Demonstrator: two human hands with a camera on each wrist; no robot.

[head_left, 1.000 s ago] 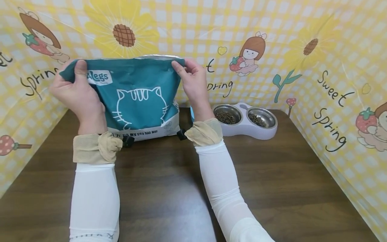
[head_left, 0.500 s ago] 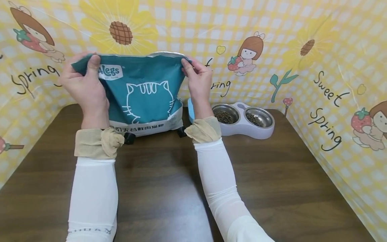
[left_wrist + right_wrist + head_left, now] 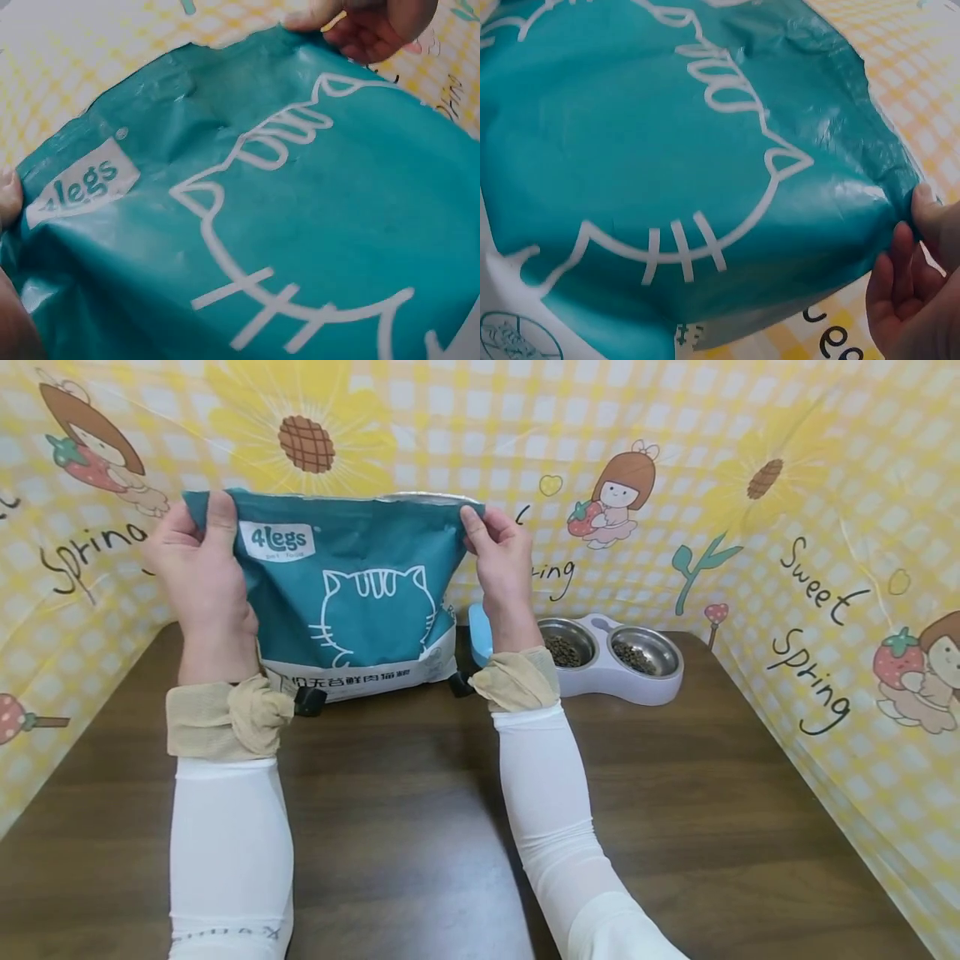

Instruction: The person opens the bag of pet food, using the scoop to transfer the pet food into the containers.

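A teal and white pet food bag [image 3: 375, 602] with a white cat outline stands upright at the back left of the table. Its silvery top edge is stretched between both hands. My left hand [image 3: 202, 577] grips the upper left corner, thumb in front. The upper right corner is pinched between thumb and fingers of my right hand [image 3: 502, 556]. In the left wrist view the bag [image 3: 300, 202] fills most of the picture, its top edge uneven. The right wrist view shows the right hand [image 3: 915, 277] pinching the corner. What lies inside the bag is hidden.
Right of the bag is a white double feeder [image 3: 618, 687] with two steel bowls holding brown kibble. A light blue object [image 3: 481, 635], partly hidden by the right wrist, stands between them. Patterned yellow cloth [image 3: 465, 427] surrounds the wooden table [image 3: 405, 827].
The bag's top edge is spread a little wider and flatter, and its logo now shows in full. Its upper right corner and my right hand have shifted slightly right. Both hands keep their hold.
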